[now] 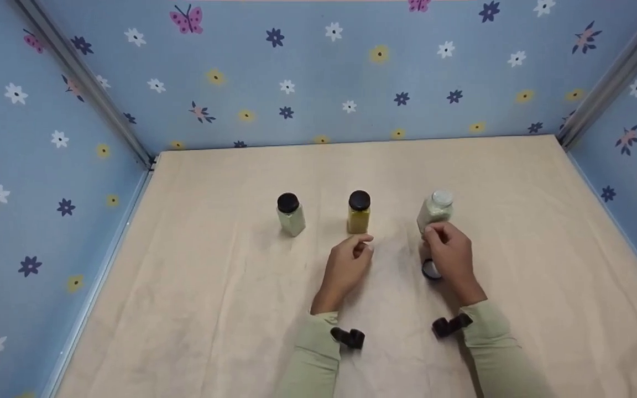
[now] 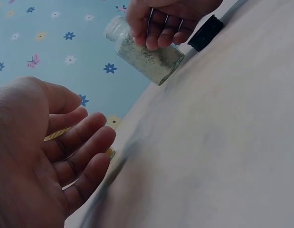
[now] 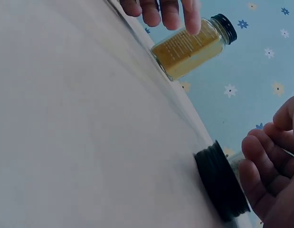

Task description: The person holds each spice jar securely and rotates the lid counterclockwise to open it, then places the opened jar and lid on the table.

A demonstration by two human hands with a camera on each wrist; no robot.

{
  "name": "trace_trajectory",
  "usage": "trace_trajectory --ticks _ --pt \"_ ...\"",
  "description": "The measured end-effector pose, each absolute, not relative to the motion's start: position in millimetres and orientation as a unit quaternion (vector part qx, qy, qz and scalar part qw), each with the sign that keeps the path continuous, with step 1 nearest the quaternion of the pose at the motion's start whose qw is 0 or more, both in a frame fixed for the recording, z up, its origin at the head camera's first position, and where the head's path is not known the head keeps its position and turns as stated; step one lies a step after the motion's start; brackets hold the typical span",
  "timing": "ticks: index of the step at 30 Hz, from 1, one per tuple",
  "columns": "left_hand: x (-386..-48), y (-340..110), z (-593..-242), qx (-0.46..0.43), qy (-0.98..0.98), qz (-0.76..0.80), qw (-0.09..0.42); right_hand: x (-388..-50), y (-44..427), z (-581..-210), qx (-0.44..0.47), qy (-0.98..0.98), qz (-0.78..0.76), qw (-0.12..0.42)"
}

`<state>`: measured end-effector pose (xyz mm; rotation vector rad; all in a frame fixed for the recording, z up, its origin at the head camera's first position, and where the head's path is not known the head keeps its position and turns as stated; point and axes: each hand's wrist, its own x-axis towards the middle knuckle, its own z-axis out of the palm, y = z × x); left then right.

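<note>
A glass jar of pale green contents [image 1: 432, 211] stands uncapped at the right. My right hand [image 1: 452, 254] is just in front of it, fingers loosely curled and seemingly holding nothing; whether a fingertip touches the glass I cannot tell. Below that hand, a black cap [image 1: 431, 270] lies on the cloth, partly hidden. In the middle stands a jar with yellow contents [image 1: 359, 218] and a black cap on. My left hand [image 1: 346, 265] hovers in front of this jar, loosely curved, with nothing in it.
Another black-capped jar with pale green contents [image 1: 292, 218] stands to the left of the yellow one. A beige cloth [image 1: 186, 287] covers the table. Blue flowered panels [image 1: 318, 66] enclose its back and sides.
</note>
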<state>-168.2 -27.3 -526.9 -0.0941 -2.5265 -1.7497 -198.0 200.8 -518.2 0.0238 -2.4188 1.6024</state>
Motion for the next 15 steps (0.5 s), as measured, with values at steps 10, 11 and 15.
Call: trace_trajectory --ticks 10,11,15 --pt "-176 -32 -526 -0.003 -0.827 -0.562 0.024 -204 172 -509 0.015 -0.827 0.554 0.098" --pt "-176 -32 -526 -0.006 -0.828 -0.560 0.025 -204 170 -509 0.013 -0.824 0.558 0.094" --pt "-175 -33 -527 -0.014 -0.833 -0.551 0.043 -208 159 -510 0.008 -0.817 0.571 0.077"
